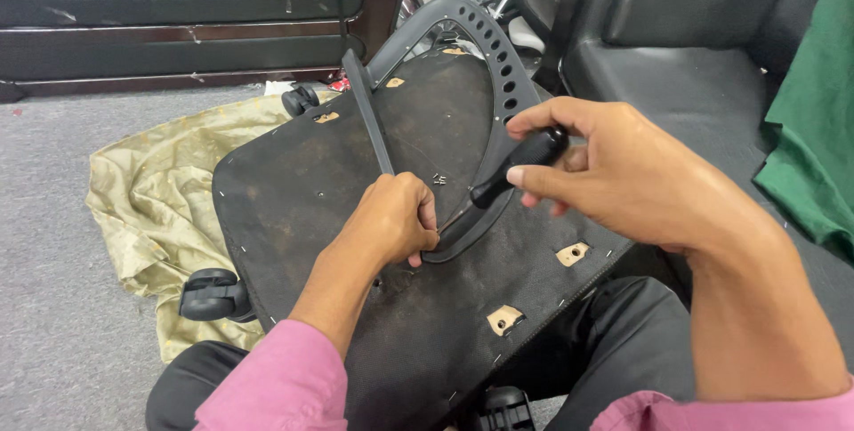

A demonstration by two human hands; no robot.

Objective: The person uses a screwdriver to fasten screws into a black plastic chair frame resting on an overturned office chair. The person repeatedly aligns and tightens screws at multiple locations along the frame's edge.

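An upturned office chair seat (302, 191) with dark fabric underside lies across my lap. A black plastic armrest frame (498, 57) with a row of holes stands on it. My left hand (391, 217) is closed around the lower end of the armrest frame, pressing it against the seat. My right hand (605, 169) grips the black handle of a screwdriver (520, 164), whose shaft slants down toward the armrest's base next to my left hand. Two small screws (439, 179) lie loose on the seat inside the armrest loop.
A crumpled beige cloth (142, 209) lies on the grey carpet at left. Black caster wheels (212, 296) stick out beside the seat. A black sofa (703, 84) stands at the right with green fabric (814, 120) on it. Dark furniture lines the back.
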